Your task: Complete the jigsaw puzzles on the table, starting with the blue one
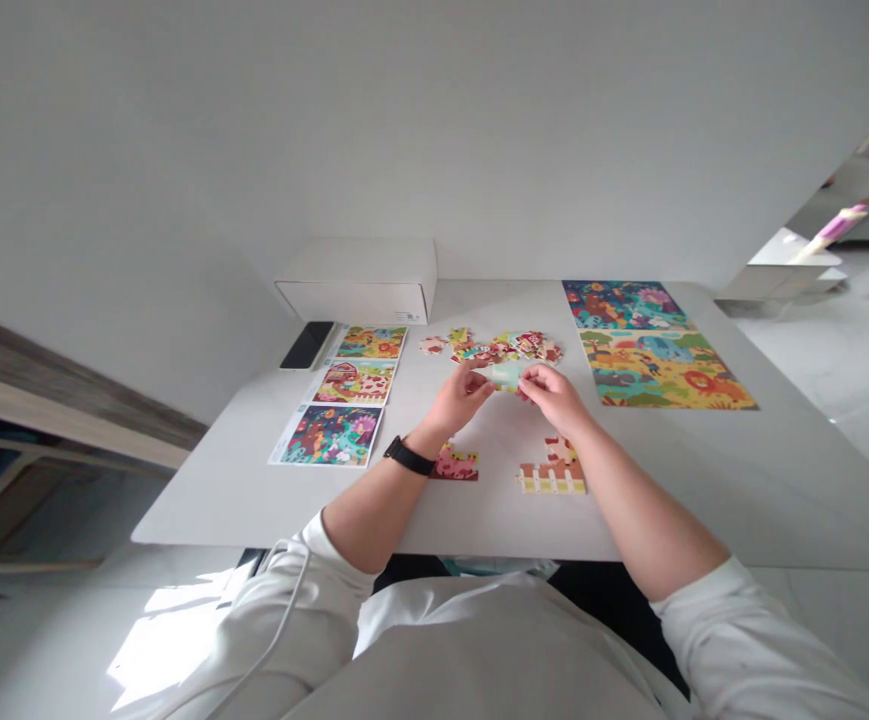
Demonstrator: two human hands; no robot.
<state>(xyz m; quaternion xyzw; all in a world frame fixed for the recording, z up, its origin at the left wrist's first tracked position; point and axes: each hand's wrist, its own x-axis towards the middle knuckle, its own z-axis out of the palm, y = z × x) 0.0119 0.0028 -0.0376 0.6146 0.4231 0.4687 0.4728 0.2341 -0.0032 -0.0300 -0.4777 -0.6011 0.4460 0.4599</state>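
Note:
My left hand (462,398) and my right hand (552,396) pinch a pale green puzzle piece (506,376) between them, raised a little above the table. Just behind it lies a loose heap of puzzle pieces (530,345) in mixed colours. Nearer to me, a joined patch of pink and dark red puzzle pieces (458,464) is partly covered by my left wrist. Beside my right forearm rests another joined patch with a white fence (552,478). Whether the held piece is one or several joined together, I cannot tell.
Picture sheets (331,436) lie at the left, with a black phone (307,345) at their upper end. A white box (355,302) stands against the wall. Two assembled puzzles (666,368) lie flat at the right. The table's front edge (509,557) is close to my body.

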